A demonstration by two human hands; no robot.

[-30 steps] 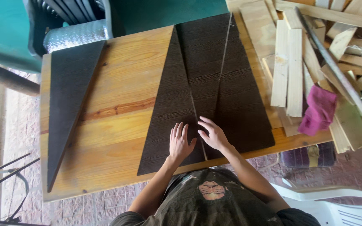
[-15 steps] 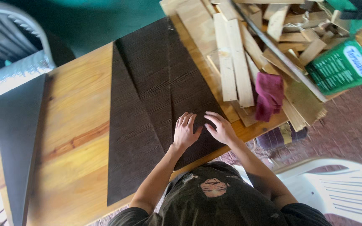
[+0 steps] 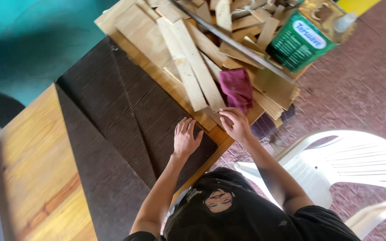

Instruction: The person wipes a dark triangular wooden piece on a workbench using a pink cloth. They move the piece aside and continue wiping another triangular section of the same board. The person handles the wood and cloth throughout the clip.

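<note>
Your right hand (image 3: 237,125) has left the dark triangular panel (image 3: 126,120), its fingers loosely curled, gripping nothing, at the table (image 3: 36,160) edge beside the wood strips (image 3: 193,67) and magenta cloth (image 3: 237,87). Left hand (image 3: 185,139) presses flat, fingers spread, near the panel's corner.

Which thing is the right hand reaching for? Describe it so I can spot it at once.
Start at the wooden table and go to the heap of pale wood offcuts at its far end. On the heap's near edge, just beyond the right hand, lies a crumpled cloth. It is the only soft, magenta thing among stiff, light-coloured strips.
</note>
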